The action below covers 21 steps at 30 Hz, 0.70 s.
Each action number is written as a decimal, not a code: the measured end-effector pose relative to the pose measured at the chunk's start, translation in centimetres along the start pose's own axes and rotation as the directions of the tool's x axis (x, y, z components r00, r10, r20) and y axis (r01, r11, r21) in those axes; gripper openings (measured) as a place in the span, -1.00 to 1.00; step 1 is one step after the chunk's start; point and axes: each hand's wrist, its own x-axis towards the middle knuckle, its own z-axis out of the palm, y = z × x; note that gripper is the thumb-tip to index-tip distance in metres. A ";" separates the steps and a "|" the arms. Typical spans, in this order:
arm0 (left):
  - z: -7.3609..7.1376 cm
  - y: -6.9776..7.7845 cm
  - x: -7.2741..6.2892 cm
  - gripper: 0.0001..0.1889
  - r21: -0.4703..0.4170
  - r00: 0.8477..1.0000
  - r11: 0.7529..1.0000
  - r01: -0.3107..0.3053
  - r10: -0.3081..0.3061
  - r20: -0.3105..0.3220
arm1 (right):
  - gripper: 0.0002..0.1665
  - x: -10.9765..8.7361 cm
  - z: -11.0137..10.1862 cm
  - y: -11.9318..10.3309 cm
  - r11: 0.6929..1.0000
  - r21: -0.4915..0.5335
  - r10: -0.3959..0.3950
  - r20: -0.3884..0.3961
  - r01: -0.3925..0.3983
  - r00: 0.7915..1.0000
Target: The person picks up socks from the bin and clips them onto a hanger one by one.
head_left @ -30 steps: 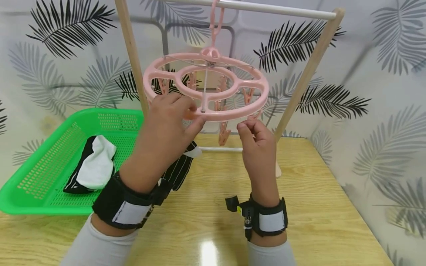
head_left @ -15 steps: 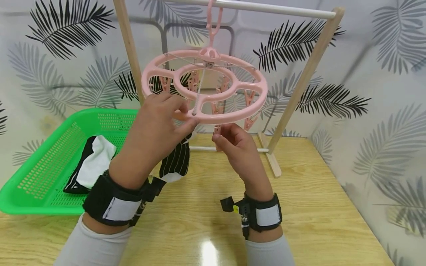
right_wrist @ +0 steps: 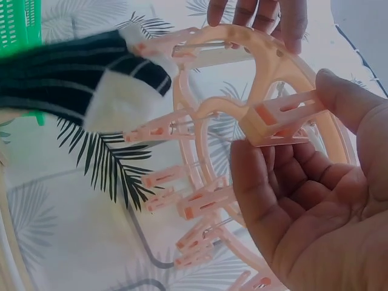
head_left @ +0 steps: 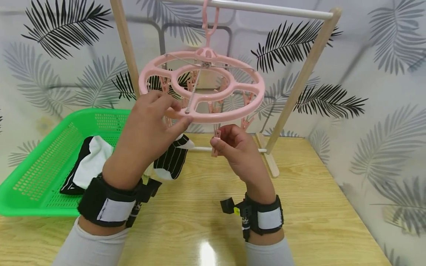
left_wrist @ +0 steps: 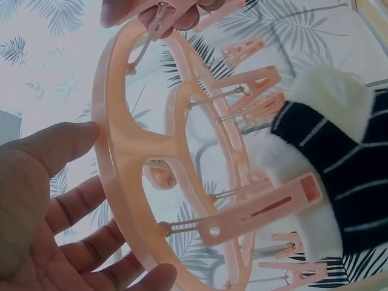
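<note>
A pink round clip hanger (head_left: 216, 118) hangs by its hook, with several clothespins dangling below. My left hand (head_left: 143, 122) holds its front rim between thumb and fingers. In the left wrist view, the thumb (left_wrist: 76, 142) lies on the outer rim and the other fingers are behind it. My right hand (head_left: 237, 157) pinches one pink clothespin (right_wrist: 282, 118) between thumb and fingers, just below the rim. A black sock with white stripes (head_left: 171, 160) hangs clipped at the hanger's left; its white cuff (left_wrist: 291, 182) sits at a clothespin (left_wrist: 260, 209).
The hanger's hook is over a white bar (head_left: 273, 9) between wooden posts (head_left: 304, 81). At left stands a green basket (head_left: 33, 212) holding a black and white garment (head_left: 94, 162). The stand and basket rest on a wooden table (head_left: 316, 207) before a leaf-patterned backdrop.
My right hand has moved left from the hanger's right side and taken hold of a front clothespin. My left hand has shifted left with the rim, and more of the striped sock shows.
</note>
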 end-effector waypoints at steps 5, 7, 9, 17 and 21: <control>0.1 -0.4 -0.2 -0.69 -0.030 0.999 0.999 -0.018 0.017 -0.032 | -0.87 -0.1 0.2 0.1 0.999 0.001 -0.054 0.005 0.054 0.999; 0.1 -0.6 -0.2 -0.70 -0.053 0.999 0.998 -0.032 0.030 -0.039 | -0.89 -0.1 0.4 0.2 0.996 -0.002 -0.087 -0.001 0.087 0.996; 0.2 -0.9 -0.3 -0.70 -0.076 0.999 0.997 -0.031 0.028 -0.037 | -0.89 -0.1 0.5 0.3 0.994 -0.009 -0.106 -0.017 0.106 0.994; 0.5 -1.9 -0.5 -0.77 -0.081 0.999 0.997 -0.004 0.001 -0.039 | -0.89 0.1 0.9 0.4 0.997 -0.049 -0.057 -0.073 0.053 0.996; 0.7 -2.6 -0.6 -0.82 -0.110 0.998 0.994 -0.001 -0.006 -0.069 | -0.88 0.2 0.8 0.5 0.998 -0.047 -0.043 -0.071 0.040 0.997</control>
